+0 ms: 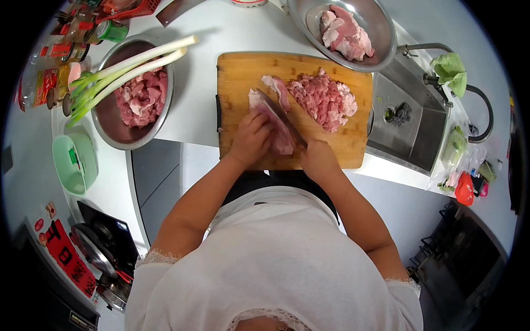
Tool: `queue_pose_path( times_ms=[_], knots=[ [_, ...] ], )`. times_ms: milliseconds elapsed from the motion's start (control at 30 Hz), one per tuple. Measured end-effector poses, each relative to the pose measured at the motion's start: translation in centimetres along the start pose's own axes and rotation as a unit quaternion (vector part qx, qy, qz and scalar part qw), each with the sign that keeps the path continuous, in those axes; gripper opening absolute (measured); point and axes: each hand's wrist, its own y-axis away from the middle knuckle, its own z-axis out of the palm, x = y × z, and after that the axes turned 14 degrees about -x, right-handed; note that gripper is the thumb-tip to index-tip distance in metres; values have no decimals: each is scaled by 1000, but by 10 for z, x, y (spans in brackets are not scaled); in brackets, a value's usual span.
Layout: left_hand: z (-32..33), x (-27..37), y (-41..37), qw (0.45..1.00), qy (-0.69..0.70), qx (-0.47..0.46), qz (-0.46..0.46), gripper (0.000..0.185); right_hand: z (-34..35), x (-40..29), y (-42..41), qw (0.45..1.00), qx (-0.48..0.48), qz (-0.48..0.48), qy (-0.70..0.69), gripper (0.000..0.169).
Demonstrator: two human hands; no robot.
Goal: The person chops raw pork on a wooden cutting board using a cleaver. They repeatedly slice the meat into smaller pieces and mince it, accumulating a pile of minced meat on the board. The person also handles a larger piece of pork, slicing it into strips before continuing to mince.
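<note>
On a wooden cutting board (232, 74), my right hand (319, 159) grips the handle of a kitchen knife (283, 118). Its blade runs diagonally up and left along the edge of a piece of raw meat (281, 138). My left hand (253, 138) presses on that meat with bent fingers, left of the blade. A narrow strip of raw meat (278, 89) lies just beyond the blade. To its right is a heap of small chopped meat pieces (325, 99).
A steel bowl (165, 120) of meat pieces, with scallions (136, 68) across it, stands left. Another steel bowl (383, 25) holding larger meat chunks overlaps the board's far right corner. A sink (414, 128) lies right. A green container (89, 165), jars and bottles line the left side.
</note>
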Motion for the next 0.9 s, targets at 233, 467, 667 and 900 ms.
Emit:
queue_pose_path(
  times_ms=[233,467,667,900],
  knots=[
    [9,-5,-5,1000,10,19,-5,23,14,11,9,1000,5,-10,24,17],
    [10,-10,-5,999,30,-16,-11,29,10,-5,-27,998,-21,-22,48,20],
    [9,-4,-11,998,18,23,-50,21,-1,-22,-23,1000,-18,-11,9,27],
    [7,-7,-14,999,40,24,-25,21,-22,-51,-54,987,-149,11,62,45]
  ],
)
